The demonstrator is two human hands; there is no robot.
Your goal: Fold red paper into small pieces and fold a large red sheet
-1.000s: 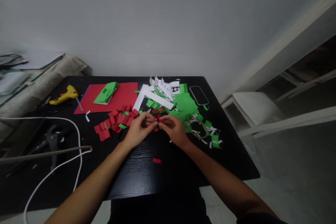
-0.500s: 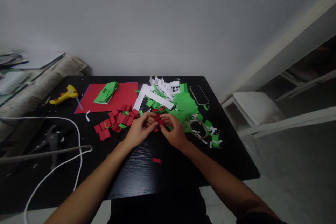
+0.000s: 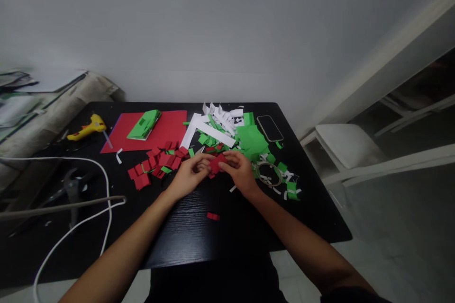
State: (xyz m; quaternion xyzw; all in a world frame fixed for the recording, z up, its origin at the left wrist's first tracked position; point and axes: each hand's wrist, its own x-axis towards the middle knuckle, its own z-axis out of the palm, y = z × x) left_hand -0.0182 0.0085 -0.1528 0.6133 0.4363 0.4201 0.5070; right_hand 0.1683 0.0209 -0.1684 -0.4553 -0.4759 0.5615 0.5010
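Behind everything you have a pale wall [image 3: 227,33], and in front of it the black table [image 3: 185,241] you are working at. A white stool [image 3: 339,147] stands beside the table, off to your right, and a white cable [image 3: 42,158] loops over the table's left side. A red sheet [image 3: 170,128] lies flat toward the back left, with a folded green paper stack [image 3: 144,124] on top of it. Your left hand [image 3: 190,173] and right hand [image 3: 241,173] are near the middle of the table, both with fingers curled in, grasping one red paper piece [image 3: 217,164] between them. Just beyond your right hand lies a green sheet [image 3: 252,139], next to a heap of white paper strips [image 3: 215,131]; a pile of red folded papers [image 3: 161,163] sits just left of your left hand. The yellow glue gun [image 3: 87,130] rests at the far left, the phone [image 3: 270,129] at the back right, and a ring [image 3: 269,185] near your right wrist. Smallest, a little red scrap [image 3: 213,216] lies alone between your forearms, nearer to you than the piece you are holding
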